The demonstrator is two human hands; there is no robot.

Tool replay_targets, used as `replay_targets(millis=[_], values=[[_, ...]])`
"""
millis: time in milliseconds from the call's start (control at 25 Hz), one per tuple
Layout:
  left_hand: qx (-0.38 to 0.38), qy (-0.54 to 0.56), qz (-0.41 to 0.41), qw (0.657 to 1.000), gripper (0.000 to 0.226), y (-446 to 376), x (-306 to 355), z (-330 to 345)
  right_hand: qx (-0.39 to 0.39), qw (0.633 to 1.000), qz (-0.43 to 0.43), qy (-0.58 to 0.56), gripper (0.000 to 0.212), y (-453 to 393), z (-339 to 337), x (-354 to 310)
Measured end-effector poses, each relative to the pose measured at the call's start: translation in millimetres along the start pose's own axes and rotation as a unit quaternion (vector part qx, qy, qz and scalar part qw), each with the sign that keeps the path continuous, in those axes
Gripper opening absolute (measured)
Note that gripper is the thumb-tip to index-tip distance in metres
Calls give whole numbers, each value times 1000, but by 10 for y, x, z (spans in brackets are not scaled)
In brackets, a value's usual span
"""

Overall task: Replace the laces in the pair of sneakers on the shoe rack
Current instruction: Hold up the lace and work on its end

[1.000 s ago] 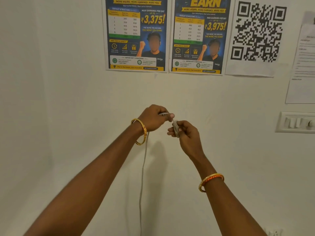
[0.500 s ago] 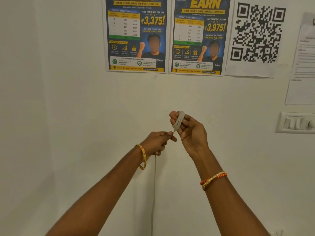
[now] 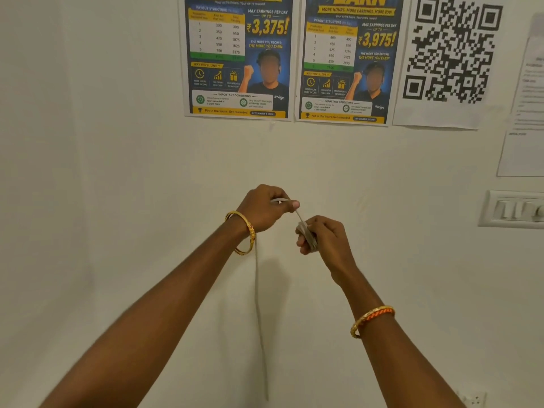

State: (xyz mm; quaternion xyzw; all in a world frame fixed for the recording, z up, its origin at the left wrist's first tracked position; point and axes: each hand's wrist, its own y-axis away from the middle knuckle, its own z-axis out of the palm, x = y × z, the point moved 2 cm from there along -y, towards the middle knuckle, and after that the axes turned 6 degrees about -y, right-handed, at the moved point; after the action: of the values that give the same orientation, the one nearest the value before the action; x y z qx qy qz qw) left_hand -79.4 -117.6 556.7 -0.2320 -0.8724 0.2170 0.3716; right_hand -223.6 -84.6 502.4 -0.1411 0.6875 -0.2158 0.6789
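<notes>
A pale grey shoelace (image 3: 259, 304) hangs in front of the white wall. My left hand (image 3: 262, 209) pinches the lace between thumb and fingers, and the long free end drops down from under that hand. A short taut stretch runs from there to my right hand (image 3: 326, 237), which grips a small coil of the lace wound round its fingers. Both hands are raised at chest height, close together, the left a little higher. The sneakers and the shoe rack are out of view.
Two blue and yellow posters (image 3: 238, 57) and a QR code sheet (image 3: 450, 54) hang on the wall above. A white switch plate (image 3: 515, 209) sits at the right edge, a printed notice (image 3: 527, 113) above it, a socket (image 3: 474, 400) low right.
My left hand has gone from below the right hand up and over it, carrying the lace around. My right hand has dropped lower, and the coil on its fingers looks thicker.
</notes>
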Motion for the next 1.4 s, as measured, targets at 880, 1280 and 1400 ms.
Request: replay_targets(millis=[880,1280,1400], values=[[-35,-38,3,999,28,101,-105,67,-7,996,85,18,30,70,28,52],[-211,162,-114,957,37,662,-336,582,21,927,98,-362,26,-84,80,-136],[-188,103,-63,975,35,642,-226,466,55,963,70,-256,22,-109,90,-29]])
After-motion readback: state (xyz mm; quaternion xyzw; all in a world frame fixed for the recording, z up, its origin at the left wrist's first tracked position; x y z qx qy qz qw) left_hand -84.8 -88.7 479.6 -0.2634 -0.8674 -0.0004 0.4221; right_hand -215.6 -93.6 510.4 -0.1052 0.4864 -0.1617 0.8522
